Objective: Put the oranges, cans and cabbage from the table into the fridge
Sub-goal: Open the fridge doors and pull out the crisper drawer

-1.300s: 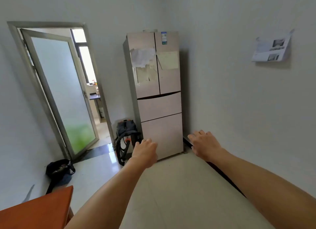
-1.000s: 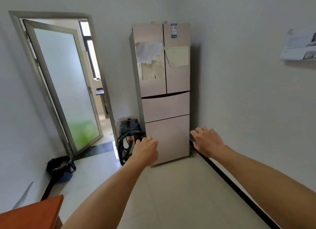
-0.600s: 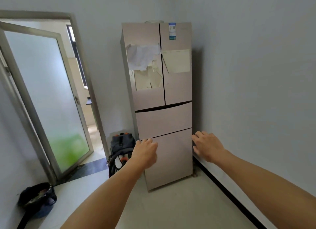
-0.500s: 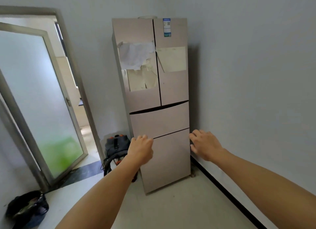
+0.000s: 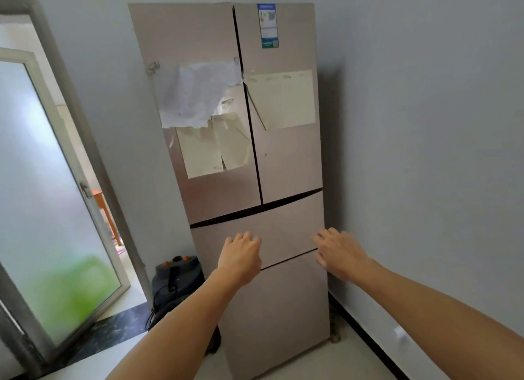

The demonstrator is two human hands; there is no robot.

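A tall beige fridge point(image 5: 286, 164) stands in the corner right in front of me, both upper doors and both lower drawers closed, with paper sheets stuck on the doors. My left hand point(image 5: 241, 256) is raised before the upper drawer, fingers loosely curled, holding nothing. My right hand point(image 5: 340, 253) hovers at the drawer's right edge, fingers spread, empty. Neither hand clearly touches the fridge. No oranges, cans, cabbage or table are in view.
An open frosted-glass door point(image 5: 48, 209) stands on the left, leading to another room. A dark vacuum cleaner point(image 5: 175, 280) sits on the floor against the fridge's left side. The grey wall point(image 5: 425, 153) runs close along the fridge's right.
I have walked up to the fridge, which now fills the view. The orange table and the black bag on the floor have dropped out of sight. Both hands stay raised and empty.
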